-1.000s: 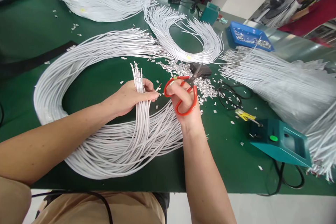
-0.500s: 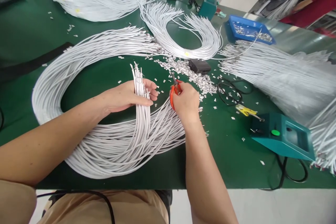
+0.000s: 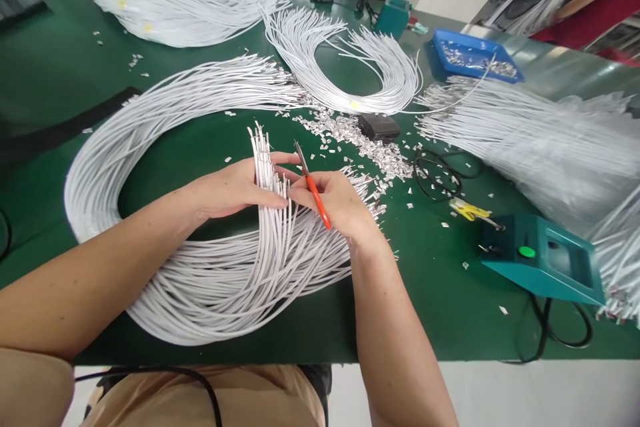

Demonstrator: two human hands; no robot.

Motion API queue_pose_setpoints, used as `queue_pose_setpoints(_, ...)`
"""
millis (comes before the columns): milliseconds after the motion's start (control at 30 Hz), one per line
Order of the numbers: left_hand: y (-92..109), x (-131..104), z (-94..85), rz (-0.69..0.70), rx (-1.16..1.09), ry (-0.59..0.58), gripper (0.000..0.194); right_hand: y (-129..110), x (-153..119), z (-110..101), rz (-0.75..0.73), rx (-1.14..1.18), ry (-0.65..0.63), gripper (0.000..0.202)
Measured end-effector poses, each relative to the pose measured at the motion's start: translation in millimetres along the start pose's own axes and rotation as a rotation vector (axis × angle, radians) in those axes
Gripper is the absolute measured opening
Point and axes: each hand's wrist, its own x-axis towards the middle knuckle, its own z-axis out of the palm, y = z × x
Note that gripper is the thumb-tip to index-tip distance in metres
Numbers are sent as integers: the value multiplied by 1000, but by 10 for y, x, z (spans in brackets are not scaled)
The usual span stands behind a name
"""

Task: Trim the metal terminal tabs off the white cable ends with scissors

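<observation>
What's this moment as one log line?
left hand: holds white wires | right hand: holds orange-handled scissors | green table: scattered pale scraps

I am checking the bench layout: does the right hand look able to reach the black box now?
Probably yes: between the right hand and the black box lie only wire ends and loose clippings; nothing covers it. But the hand holds red-handled scissors, which may hinder grasping.

Bright, diffuse white light is spread over the scene; sheen is thrown back by the far end of the green table (image 3: 450,320), and the floor (image 3: 500,393) is nearly washed out. Soft shadow is cast beneath the wire coil (image 3: 95,173). Toward the right edge, shapes are stretched and the red sleeve (image 3: 600,3) is blurred.
</observation>
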Motion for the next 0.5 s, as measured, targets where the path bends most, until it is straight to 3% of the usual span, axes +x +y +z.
queue_pose_setpoints(133,16,-4,42,-70,-125,100,80,-3,9,-4,56,25,-4,19)
queue_pose_setpoints(267,-1,4,48,-136,-289,191,66,-6,0,-29,61,162,-5,20)
queue_pose_setpoints(500,-96,31,54,-241,-394,72,46,41,29,-77,40,318,-48,14)
